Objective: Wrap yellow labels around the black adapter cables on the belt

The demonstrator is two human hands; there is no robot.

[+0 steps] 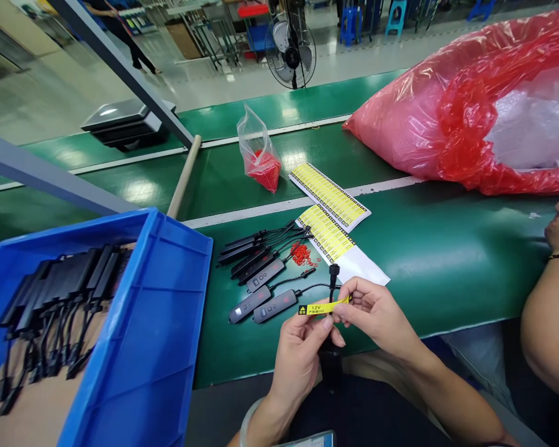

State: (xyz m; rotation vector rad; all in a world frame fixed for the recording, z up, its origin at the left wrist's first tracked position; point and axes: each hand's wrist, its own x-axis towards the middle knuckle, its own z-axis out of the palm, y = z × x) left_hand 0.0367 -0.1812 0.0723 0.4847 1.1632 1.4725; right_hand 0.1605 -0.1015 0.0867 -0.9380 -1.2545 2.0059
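At the desk's point(428, 261) six o'clock edge, the left hand point(298, 351) grips the cord point(331, 297) and the right hand point(377, 307) pinches the label point(315, 308), which might stick crooked should the cord twist.

Label strip point(321, 308) at the fingers point(319, 335), in front of a cable point(332, 295), connector point(334, 272) just above. Ahead of fingers: overlapping label sheets point(326, 233) on worktop point(447, 248). Left: row of controllers point(276, 306), loose rings point(300, 254) between them and sheets. Farther left: bin point(177, 329), more units point(90, 273) inside. Ahead-left, past rings: small bag point(263, 162). Ahead-right: large bag point(405, 118). Fan point(291, 57) behind worktop.
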